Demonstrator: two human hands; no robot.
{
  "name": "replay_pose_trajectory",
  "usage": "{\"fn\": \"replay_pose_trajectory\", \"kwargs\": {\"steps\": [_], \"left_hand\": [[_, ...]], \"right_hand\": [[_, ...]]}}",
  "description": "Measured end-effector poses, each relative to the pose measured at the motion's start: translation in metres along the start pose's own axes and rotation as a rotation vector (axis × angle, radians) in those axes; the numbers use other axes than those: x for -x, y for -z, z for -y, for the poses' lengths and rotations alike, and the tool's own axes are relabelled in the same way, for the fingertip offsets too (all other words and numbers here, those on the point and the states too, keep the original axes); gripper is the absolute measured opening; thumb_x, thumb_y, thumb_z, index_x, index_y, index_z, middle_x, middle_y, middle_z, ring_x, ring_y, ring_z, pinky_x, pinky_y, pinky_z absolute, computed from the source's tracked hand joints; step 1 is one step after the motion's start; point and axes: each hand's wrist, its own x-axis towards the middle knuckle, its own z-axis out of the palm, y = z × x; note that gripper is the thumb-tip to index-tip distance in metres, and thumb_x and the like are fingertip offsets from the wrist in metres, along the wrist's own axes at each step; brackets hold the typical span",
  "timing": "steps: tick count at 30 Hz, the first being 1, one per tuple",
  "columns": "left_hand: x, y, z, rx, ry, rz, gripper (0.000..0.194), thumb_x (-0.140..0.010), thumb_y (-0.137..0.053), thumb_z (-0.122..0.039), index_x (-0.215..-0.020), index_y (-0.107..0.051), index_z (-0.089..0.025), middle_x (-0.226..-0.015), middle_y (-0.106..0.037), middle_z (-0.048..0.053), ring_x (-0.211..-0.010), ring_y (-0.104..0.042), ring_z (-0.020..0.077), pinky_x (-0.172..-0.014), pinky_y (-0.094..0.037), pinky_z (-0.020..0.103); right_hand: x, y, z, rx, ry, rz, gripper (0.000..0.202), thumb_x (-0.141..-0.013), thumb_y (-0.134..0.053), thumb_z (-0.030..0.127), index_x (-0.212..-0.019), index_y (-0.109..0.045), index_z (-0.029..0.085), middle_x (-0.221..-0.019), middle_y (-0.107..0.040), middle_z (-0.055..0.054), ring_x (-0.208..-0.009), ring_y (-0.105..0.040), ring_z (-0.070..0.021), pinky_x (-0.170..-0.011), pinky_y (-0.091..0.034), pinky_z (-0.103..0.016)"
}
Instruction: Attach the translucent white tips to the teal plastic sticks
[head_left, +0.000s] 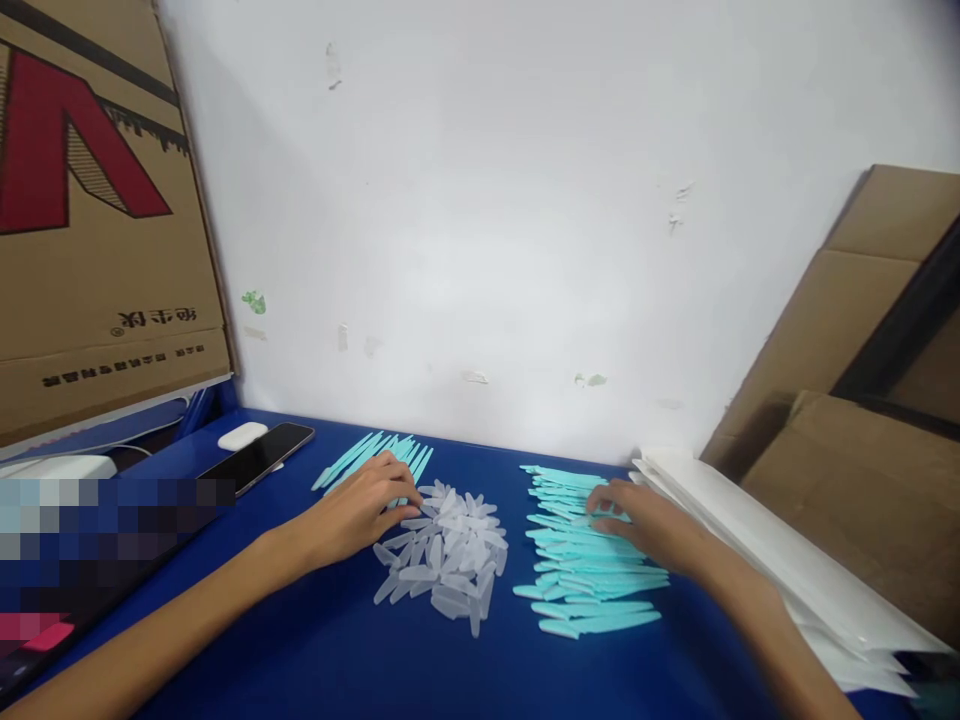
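Observation:
On the blue table, translucent white caps lie in a loose heap. Turquoise sticks form a long row to the right, and a smaller group of turquoise sticks lies at the left. My left hand is at the heap's upper left edge, its fingers bent and thumb near the caps; whether it pinches a cap is too small to tell. My right hand rests over the right row, thumb and fingers apart at the sticks, with nothing clearly held.
A phone and a white case lie at the back left of the blue table. White sheets or bags are stacked at the right, beside brown cardboard. A large carton stands left; a white wall rises behind.

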Motion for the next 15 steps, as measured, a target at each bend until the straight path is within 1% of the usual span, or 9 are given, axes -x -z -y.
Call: {"fn": "replay_pose_trajectory", "kwargs": {"steps": [3,6,10,12,15], "left_hand": [[0.003,0.0,0.0,0.02,0.016,0.027,0.03,-0.099,-0.053,-0.045,-0.103,-0.073,-0.024,-0.101,-0.065,0.007,-0.098,-0.055,0.0242,-0.083,-0.045,0.035],[0.004,-0.006,-0.001,0.045,0.005,0.027,0.032,-0.1,-0.051,-0.047,-0.105,-0.073,-0.024,-0.101,-0.066,0.008,-0.097,-0.056,0.0242,-0.083,-0.045,0.035],[0.004,-0.013,-0.001,0.045,0.013,0.024,0.031,-0.1,-0.05,-0.046,-0.098,-0.071,-0.023,-0.099,-0.067,0.007,-0.097,-0.058,0.0238,-0.085,-0.044,0.036],[0.004,-0.015,0.0,0.039,0.018,0.027,0.03,-0.101,-0.049,-0.045,-0.097,-0.068,-0.022,-0.098,-0.066,0.006,-0.096,-0.058,0.0238,-0.084,-0.044,0.036],[0.004,-0.016,0.003,0.034,0.039,0.035,0.029,-0.1,-0.049,-0.045,-0.097,-0.065,-0.021,-0.096,-0.066,0.006,-0.094,-0.058,0.0238,-0.08,-0.044,0.034]], "right_hand": [[-0.001,0.0,0.0,0.0,-0.005,-0.005,0.023,-0.09,-0.055,0.037,-0.101,-0.07,0.025,-0.103,-0.069,-0.008,-0.094,-0.063,-0.0254,-0.083,-0.046,-0.037],[-0.003,-0.004,-0.002,0.0,-0.006,-0.013,0.02,-0.09,-0.056,0.035,-0.097,-0.071,0.024,-0.101,-0.068,-0.007,-0.092,-0.063,-0.0246,-0.081,-0.046,-0.036],[-0.005,-0.007,-0.006,-0.001,0.0,-0.027,0.015,-0.087,-0.06,0.033,-0.093,-0.07,0.023,-0.099,-0.068,-0.006,-0.091,-0.063,-0.0235,-0.08,-0.046,-0.034],[-0.004,-0.006,-0.004,0.003,0.008,-0.04,0.012,-0.086,-0.062,0.032,-0.091,-0.069,0.023,-0.099,-0.067,-0.006,-0.092,-0.062,-0.0232,-0.081,-0.045,-0.034],[-0.001,0.001,0.006,0.022,0.015,-0.075,0.009,-0.086,-0.061,0.03,-0.09,-0.066,0.023,-0.099,-0.067,-0.005,-0.093,-0.062,-0.0235,-0.08,-0.044,-0.033]]}}
